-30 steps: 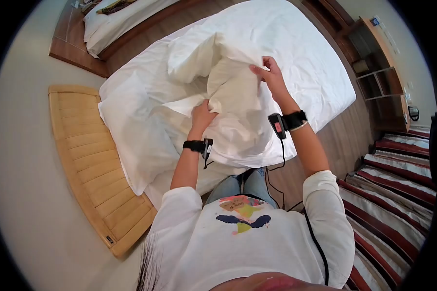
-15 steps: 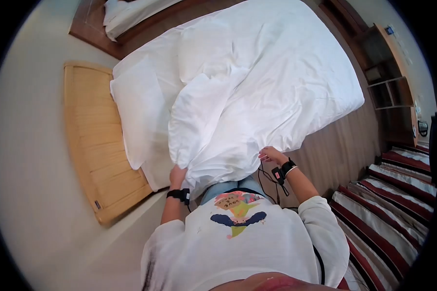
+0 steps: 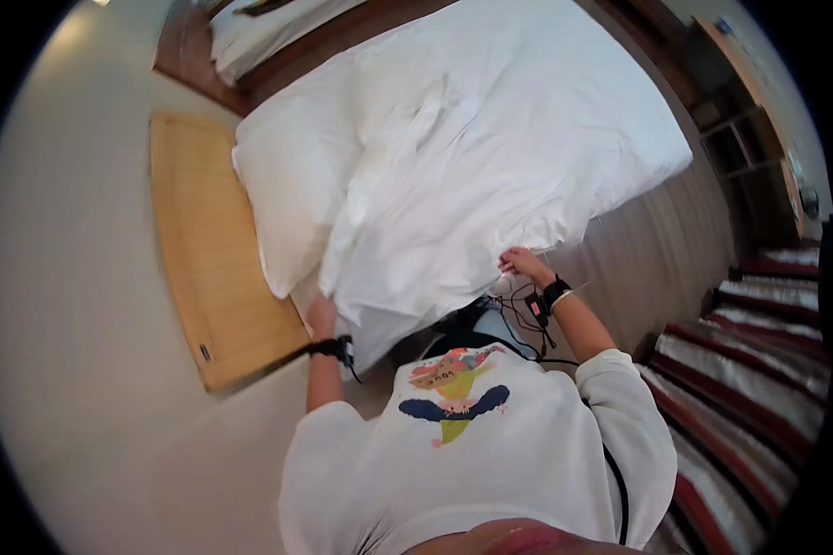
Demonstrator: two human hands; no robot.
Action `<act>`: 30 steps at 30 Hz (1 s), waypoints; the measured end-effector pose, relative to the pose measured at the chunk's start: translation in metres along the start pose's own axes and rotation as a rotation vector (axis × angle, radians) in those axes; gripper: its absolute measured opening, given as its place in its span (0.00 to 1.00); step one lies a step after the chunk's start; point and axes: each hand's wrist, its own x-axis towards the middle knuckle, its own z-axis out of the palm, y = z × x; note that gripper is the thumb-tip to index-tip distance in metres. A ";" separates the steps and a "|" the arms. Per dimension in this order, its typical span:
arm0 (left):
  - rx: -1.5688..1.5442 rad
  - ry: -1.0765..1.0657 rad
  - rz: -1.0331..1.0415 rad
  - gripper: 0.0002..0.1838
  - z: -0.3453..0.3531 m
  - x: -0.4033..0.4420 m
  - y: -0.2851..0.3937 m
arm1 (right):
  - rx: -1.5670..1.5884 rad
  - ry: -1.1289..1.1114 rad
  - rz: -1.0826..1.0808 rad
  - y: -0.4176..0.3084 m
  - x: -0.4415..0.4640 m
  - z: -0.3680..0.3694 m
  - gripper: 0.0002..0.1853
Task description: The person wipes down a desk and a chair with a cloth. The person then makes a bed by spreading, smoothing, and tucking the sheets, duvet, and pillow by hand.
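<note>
A white duvet (image 3: 500, 157) lies spread over the bed, with folds running down toward me. Its near corner by the pillow is pinched in my left hand (image 3: 321, 316), which is slightly blurred. Farther right, the fingers of my right hand (image 3: 520, 263) are closed on the duvet's near edge. The white pillow (image 3: 287, 208) rests against the headboard side, just beyond my left hand. Both wrists wear black straps with small devices.
A wooden headboard (image 3: 217, 259) stands at the left. Black cables (image 3: 526, 319) hang beside my right wrist. Striped curtains (image 3: 740, 370) are at the lower right, and a shelf unit (image 3: 745, 139) stands at the upper right.
The bunched duvet has been spread flatter and pulled toward the headboard and me. Both hands came down to the near bed edge; my left hand then moved slightly left and up.
</note>
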 end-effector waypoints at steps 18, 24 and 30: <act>-0.598 -0.573 0.399 0.24 -0.014 0.001 0.256 | 0.959 1.131 -0.135 0.250 -0.315 -0.105 0.08; -0.355 -0.817 0.430 0.18 0.082 -0.051 0.351 | 1.379 1.074 0.088 0.332 -0.378 -0.092 0.07; -0.482 -0.775 0.574 0.17 0.099 -0.100 0.469 | 1.428 1.229 0.134 0.402 -0.405 -0.156 0.07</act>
